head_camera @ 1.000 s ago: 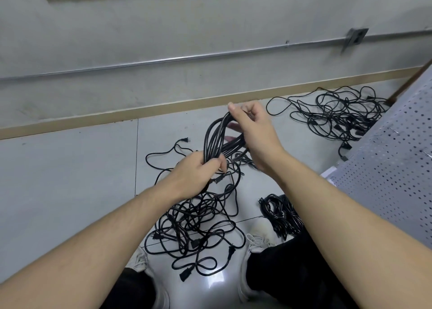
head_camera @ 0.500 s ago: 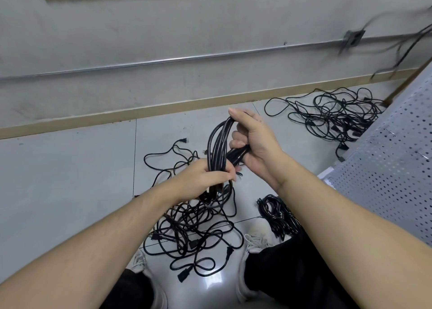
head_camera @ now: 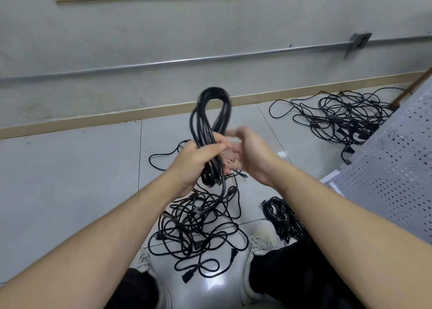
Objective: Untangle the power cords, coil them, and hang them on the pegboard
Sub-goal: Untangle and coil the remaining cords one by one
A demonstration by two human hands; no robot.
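My left hand (head_camera: 198,159) held the coiled cord (head_camera: 210,126) around its middle, with the fingers curled tightly round the bundle. Above the grip the loops stood up in a long oval; below the grip a shorter part of the bundle hung down, and at least one strand ran from there into the tangled pile (head_camera: 198,224) on the floor under my hand. My right hand (head_camera: 245,154) was just beside the grip, on its right side, with the palm turned to the bundle and the fingers loose. It was blurred, so I could not tell if its fingertips touched the cord; I judged that it held nothing.

To the right of the grip and lower, the pegboard (head_camera: 385,168) leaned, and between it and my shoe a second coil (head_camera: 282,217) lay on the floor. Far to the right, behind the grip, another pile of cords (head_camera: 346,116) waited.

The coil looked nearly made, but not yet tied or hung. I saw two risks. If the left fingers relaxed, the upper loops could spring apart, because nothing else bound them. If I lifted the bundle toward the pegboard while the hanging strand was caught in the pile below, it could pull other cords up or drag loops out of the grip.
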